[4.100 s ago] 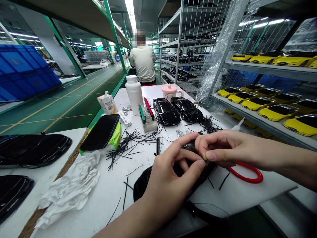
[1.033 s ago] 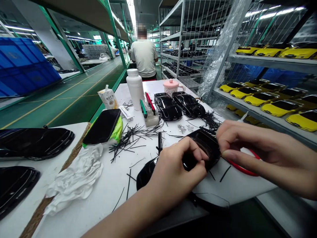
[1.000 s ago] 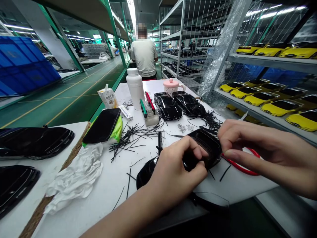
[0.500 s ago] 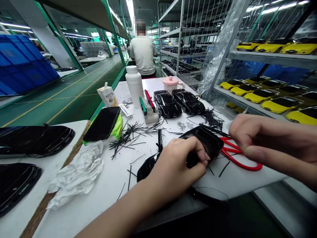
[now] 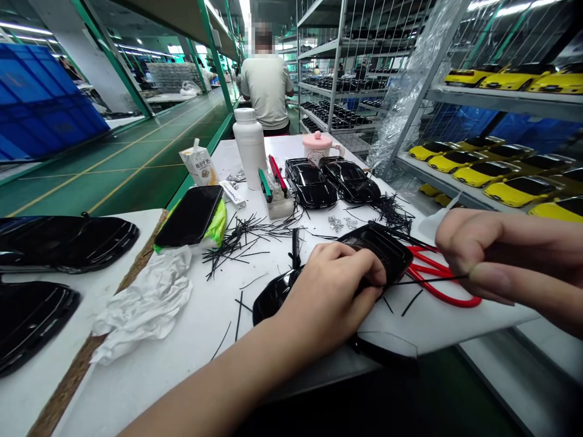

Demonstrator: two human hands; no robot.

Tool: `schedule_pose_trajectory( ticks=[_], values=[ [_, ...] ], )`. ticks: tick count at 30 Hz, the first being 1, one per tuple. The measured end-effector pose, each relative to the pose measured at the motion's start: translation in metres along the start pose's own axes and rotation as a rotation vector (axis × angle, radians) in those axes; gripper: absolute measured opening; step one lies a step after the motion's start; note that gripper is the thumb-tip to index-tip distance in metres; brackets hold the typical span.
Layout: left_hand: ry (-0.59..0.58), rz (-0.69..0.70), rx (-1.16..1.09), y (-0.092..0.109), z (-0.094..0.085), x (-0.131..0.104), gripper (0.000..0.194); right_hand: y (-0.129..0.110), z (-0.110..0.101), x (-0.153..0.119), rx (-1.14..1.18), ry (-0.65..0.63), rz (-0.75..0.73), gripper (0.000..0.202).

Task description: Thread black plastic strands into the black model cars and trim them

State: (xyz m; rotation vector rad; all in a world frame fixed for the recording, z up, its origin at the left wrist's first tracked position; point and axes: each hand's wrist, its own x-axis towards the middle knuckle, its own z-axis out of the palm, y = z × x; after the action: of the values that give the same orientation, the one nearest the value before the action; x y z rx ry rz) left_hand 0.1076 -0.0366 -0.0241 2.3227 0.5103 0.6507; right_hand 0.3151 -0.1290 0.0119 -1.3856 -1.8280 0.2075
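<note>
A black model car point(image 5: 396, 258) lies at the table's front, doors open, partly covered by my left hand point(image 5: 339, 282). The fingers of that hand are curled and closed over the car's side; what lies under the fingertips is hidden. To the right, my right hand point(image 5: 483, 258) pinches a thin black strip point(image 5: 430, 280) between thumb and forefinger. The strip runs taut-looking and nearly level towards the car and my left fingertips. Red-handled scissors point(image 5: 449, 297) lie beneath the strip, just right of the car. An opened door point(image 5: 296, 249) stands up on the car's far side.
Black strips point(image 5: 241, 240) lie scattered across the table. Further back are two black model cars point(image 5: 312, 185), a white bottle point(image 5: 249, 149) and a pink-lidded mug point(image 5: 317, 145). A phone point(image 5: 191, 215) and crumpled tissue point(image 5: 146, 306) lie left. Racks of yellow cars point(image 5: 517, 188) stand right.
My right hand has moved slightly right, away from the car, and the black strip now shows stretched between it and the car. My left hand stays on the car. The view has shifted slightly.
</note>
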Motion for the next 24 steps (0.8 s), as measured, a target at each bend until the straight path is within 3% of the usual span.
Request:
schedule_pose_trajectory(
  ticks=[2, 5, 7, 12, 15, 20, 24],
  values=[
    [0.022, -0.017, -0.004, -0.001, 0.002, 0.0, 0.014, 0.011, -0.002, -0.006, 0.005, -0.092, -0.044, 0.006],
    [0.03, -0.06, -0.033, -0.001, 0.003, 0.0, 0.018, 0.026, 0.011, -0.018, -0.087, -0.137, -0.145, 0.027],
    [0.038, -0.084, -0.038, 0.0, 0.005, -0.001, 0.02, 0.03, 0.027, -0.024, -0.13, -0.166, -0.186, 0.021],
    [0.057, -0.055, 0.001, 0.001, 0.009, -0.002, 0.02, 0.03, 0.051, -0.028, -0.069, -0.095, -0.203, 0.014],
    [0.048, -0.029, 0.039, 0.001, 0.01, -0.003, 0.02, 0.029, 0.05, -0.031, -0.019, -0.11, -0.191, 0.016],
    [0.045, -0.055, 0.178, 0.0, 0.011, -0.003, 0.037, 0.03, 0.048, -0.045, 0.007, -0.087, -0.132, 0.019],
    [0.017, -0.085, 0.162, 0.0, 0.011, -0.004, 0.035, 0.03, 0.053, -0.056, 0.016, -0.013, -0.087, 0.018]
  ],
)
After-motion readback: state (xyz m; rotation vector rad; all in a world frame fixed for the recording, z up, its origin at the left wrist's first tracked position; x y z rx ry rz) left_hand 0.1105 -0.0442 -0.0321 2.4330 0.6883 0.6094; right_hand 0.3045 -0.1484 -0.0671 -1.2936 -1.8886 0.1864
